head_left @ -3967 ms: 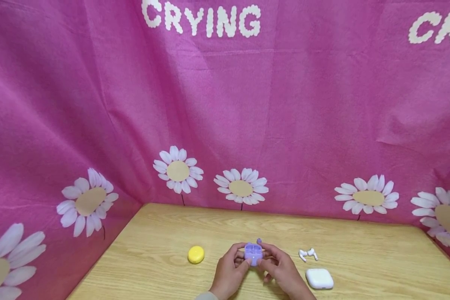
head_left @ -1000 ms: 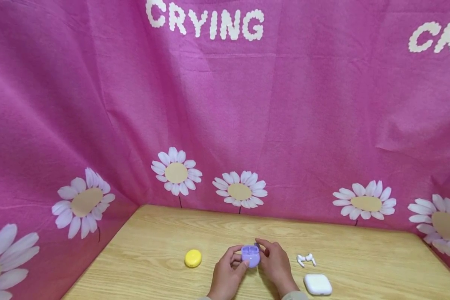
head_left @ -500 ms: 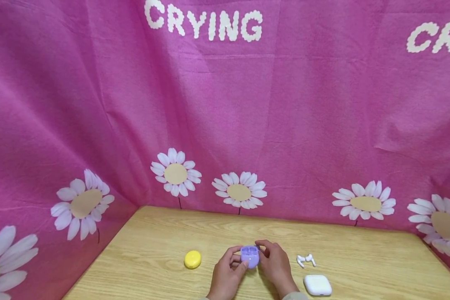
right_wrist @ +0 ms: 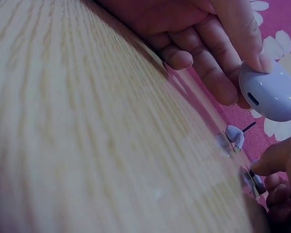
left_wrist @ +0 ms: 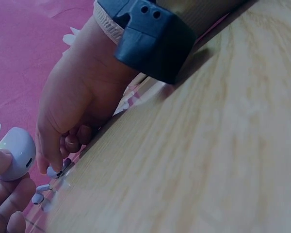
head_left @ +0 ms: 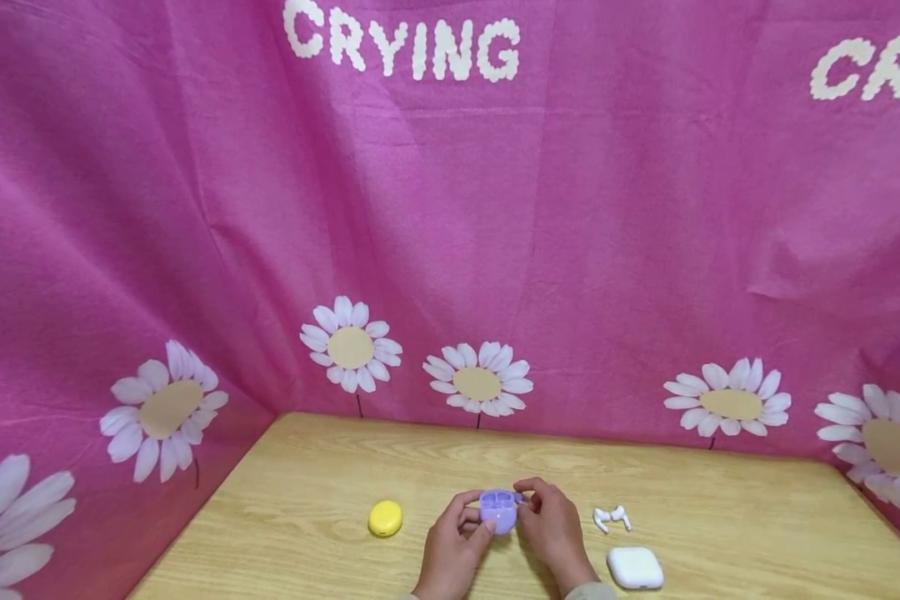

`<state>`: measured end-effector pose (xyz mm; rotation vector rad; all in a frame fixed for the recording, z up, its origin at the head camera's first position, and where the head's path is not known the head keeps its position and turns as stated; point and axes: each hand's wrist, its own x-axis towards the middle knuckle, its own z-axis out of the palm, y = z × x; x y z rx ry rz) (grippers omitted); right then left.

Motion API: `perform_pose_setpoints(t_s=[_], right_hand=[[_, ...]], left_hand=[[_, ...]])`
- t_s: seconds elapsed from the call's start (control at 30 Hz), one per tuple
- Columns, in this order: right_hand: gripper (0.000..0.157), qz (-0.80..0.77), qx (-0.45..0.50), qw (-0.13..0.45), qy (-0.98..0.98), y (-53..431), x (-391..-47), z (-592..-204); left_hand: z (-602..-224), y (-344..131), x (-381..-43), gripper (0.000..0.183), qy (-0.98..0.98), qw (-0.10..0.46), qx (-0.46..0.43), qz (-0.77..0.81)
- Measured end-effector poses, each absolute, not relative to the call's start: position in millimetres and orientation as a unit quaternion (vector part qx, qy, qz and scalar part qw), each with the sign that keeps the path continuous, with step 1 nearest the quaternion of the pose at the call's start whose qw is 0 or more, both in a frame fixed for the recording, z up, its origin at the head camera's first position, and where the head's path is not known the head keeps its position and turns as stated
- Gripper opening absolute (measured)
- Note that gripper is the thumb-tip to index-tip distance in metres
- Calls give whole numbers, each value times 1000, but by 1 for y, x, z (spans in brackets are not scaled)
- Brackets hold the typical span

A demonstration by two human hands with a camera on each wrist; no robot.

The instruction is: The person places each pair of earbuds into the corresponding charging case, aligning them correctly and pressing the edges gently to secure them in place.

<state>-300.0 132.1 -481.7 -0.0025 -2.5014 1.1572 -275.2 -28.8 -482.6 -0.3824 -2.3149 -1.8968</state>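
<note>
My left hand (head_left: 453, 546) holds a purple earbud case (head_left: 499, 512) upright with its lid raised, thumb on the front and fingers behind. My right hand (head_left: 553, 529) is just to the right of the case. Its finger and thumb tips pinch a purple earbud (head_left: 519, 498) low by the tabletop, seen also in the left wrist view as an earbud (left_wrist: 53, 172) at the fingertips. A second earbud (right_wrist: 236, 137) lies on the table below the case in the right wrist view; the case hides it in the head view.
A yellow round case (head_left: 386, 518) sits on the wooden table (head_left: 307, 492) to the left. On the right lie two white earbuds (head_left: 612, 520) and a closed white earbud case (head_left: 635, 568). A pink curtain (head_left: 607, 208) with daisies stands behind the table.
Four seconds ago my right thumb touched the case; now that hand is off it, with its fingertips on the earbud. Over the last half second more of this earbud shows beside the case.
</note>
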Motion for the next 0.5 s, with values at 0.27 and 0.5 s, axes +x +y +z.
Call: perform_pose_setpoints(t_s=[0.27, 0.5], right_hand=[[28, 422, -5, 186, -887, 133, -301, -483], [28, 418, -5, 202, -886, 134, -301, -484]], left_hand=[[-482, -28, -275, 40, -762, 51, -115, -635], [-482, -28, -275, 39, -760, 56, -127, -635]])
